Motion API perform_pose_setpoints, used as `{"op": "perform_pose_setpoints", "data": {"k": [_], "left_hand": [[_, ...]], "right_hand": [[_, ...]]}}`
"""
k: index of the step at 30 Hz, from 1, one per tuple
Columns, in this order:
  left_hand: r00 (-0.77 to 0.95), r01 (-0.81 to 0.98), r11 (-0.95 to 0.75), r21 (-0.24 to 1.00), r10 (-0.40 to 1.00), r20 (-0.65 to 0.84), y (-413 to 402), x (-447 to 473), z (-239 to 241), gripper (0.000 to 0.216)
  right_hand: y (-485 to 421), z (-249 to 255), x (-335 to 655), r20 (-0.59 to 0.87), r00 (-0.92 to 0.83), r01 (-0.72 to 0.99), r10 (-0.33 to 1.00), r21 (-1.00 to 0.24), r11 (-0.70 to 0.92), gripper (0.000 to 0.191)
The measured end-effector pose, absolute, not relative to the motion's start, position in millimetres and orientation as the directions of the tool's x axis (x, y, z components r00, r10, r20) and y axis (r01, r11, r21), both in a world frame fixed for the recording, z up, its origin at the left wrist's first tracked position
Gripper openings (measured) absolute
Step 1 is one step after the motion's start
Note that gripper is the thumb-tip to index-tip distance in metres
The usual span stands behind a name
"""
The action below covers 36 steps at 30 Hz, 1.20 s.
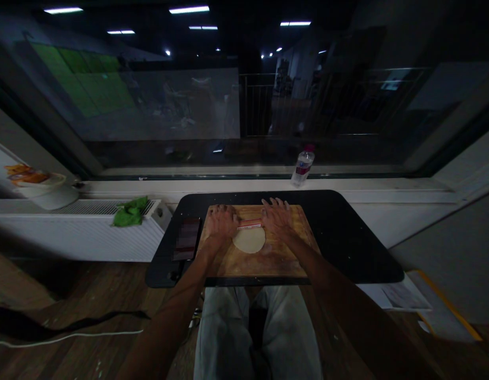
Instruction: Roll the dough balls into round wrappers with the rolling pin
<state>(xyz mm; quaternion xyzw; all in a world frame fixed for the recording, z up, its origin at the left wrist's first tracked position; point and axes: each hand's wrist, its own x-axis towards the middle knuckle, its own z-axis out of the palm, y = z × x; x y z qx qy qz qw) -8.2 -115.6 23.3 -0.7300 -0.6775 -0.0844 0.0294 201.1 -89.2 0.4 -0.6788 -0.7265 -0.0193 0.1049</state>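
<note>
A round flat piece of pale dough (249, 240) lies on a wooden board (264, 261). A rolling pin (249, 224) lies across the dough's far edge. My left hand (221, 220) rests on the pin's left end, fingers flat and stretched forward. My right hand (277, 216) presses on the pin's right end, fingers spread and flat. Both palms cover the pin's ends, so only its middle shows.
The board sits on a black table (347, 237). A phone (187, 237) lies left of the board. A water bottle (303, 167) stands on the windowsill behind. A green cloth (130, 211) lies on the radiator at left, a bowl (42, 182) farther left.
</note>
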Motion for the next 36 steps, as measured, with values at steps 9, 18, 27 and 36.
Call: {"op": "perform_pose_setpoints", "data": {"k": [9, 18, 27, 36], "left_hand": [[0.074, 0.994, -0.085, 0.064, 0.984, 0.164, -114.9, -8.8, 22.1, 0.037], [0.07, 0.994, -0.08, 0.074, 0.988, 0.138, -129.8, -5.5, 24.6, 0.039], [0.075, 0.993, -0.088, 0.085, 0.987, 0.145, -144.7, -4.3, 18.1, 0.041], [0.122, 0.984, -0.141, 0.107, 0.979, 0.166, -160.0, -6.9, 14.3, 0.041]], "right_hand": [[-89.2, -9.1, 203.8, 0.242, -0.077, 0.988, 0.967, -0.115, 0.108, 0.057], [-104.3, -19.2, 207.9, 0.29, -0.083, 0.985, 0.954, -0.12, 0.122, 0.058], [-122.9, -23.2, 211.1, 0.268, -0.111, 0.981, 0.957, -0.124, 0.148, 0.059], [-146.9, -28.5, 210.0, 0.28, -0.099, 0.98, 0.955, -0.141, 0.143, 0.062]]}}
